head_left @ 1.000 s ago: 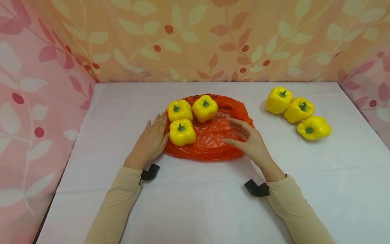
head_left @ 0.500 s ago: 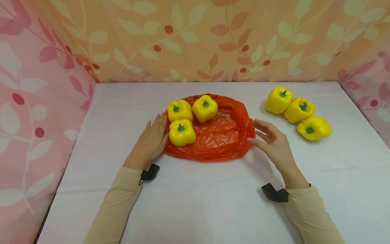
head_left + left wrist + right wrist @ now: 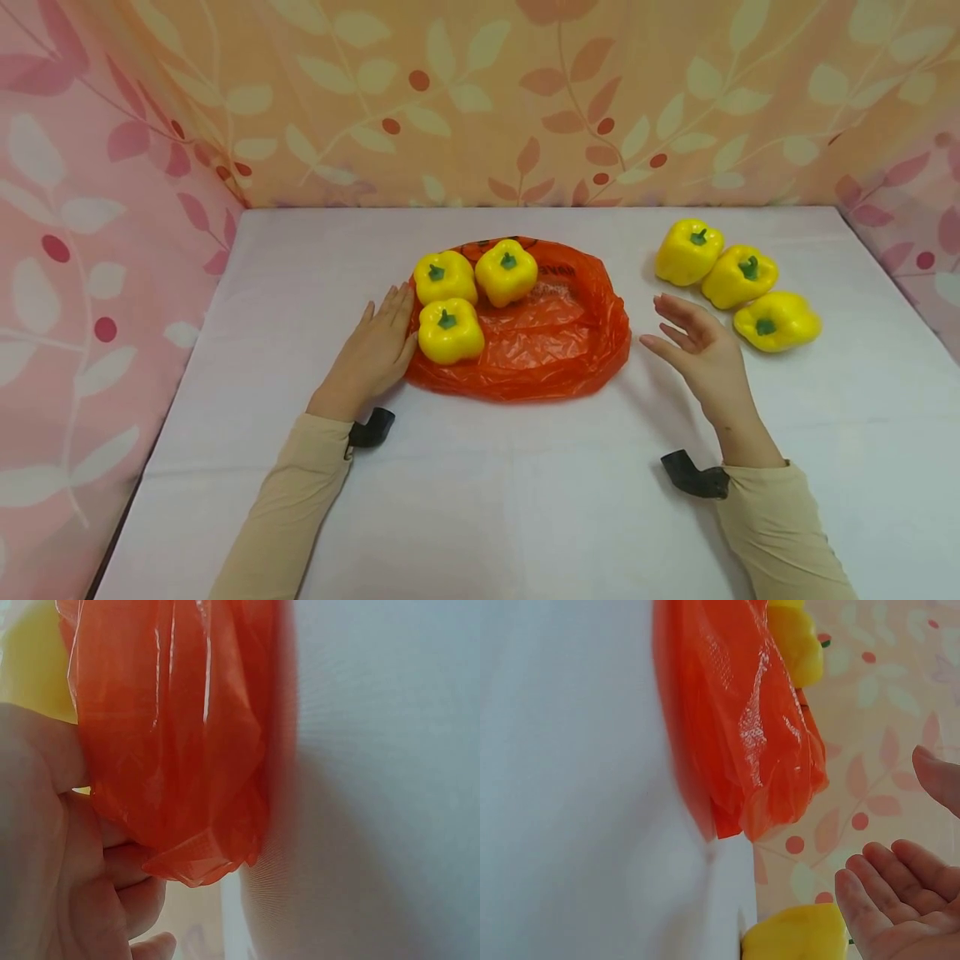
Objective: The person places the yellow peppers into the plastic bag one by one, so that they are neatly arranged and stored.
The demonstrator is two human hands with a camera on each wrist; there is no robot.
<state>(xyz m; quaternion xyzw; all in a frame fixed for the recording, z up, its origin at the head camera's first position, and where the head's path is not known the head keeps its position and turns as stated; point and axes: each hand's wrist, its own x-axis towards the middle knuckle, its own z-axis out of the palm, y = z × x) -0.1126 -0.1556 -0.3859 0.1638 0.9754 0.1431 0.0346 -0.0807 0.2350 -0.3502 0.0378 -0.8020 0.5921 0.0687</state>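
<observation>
Three yellow bell peppers (image 3: pixel 451 332) stand on the left part of a flattened red plastic bag (image 3: pixel 536 346). My left hand (image 3: pixel 367 354) lies with its fingers fairly straight against the bag's left edge, beside the peppers; in the left wrist view its fingers touch the red plastic (image 3: pixel 172 735). To the right of the bag, my right hand (image 3: pixel 705 358) hovers apart from it, fingers spread and slightly bent, holding nothing. The right wrist view shows a gap between that hand (image 3: pixel 907 900) and the bag (image 3: pixel 742 720).
Three more yellow peppers (image 3: pixel 738 275) lie in a slanting row at the back right, close beyond my right hand. A white cloth (image 3: pixel 487 500) covers the table. Patterned curtains (image 3: pixel 480 100) stand along the back and both sides.
My right hand has moved right, from above the bag to its right edge and then off it. The bag's right side now spreads slightly farther right. My left hand stays in place.
</observation>
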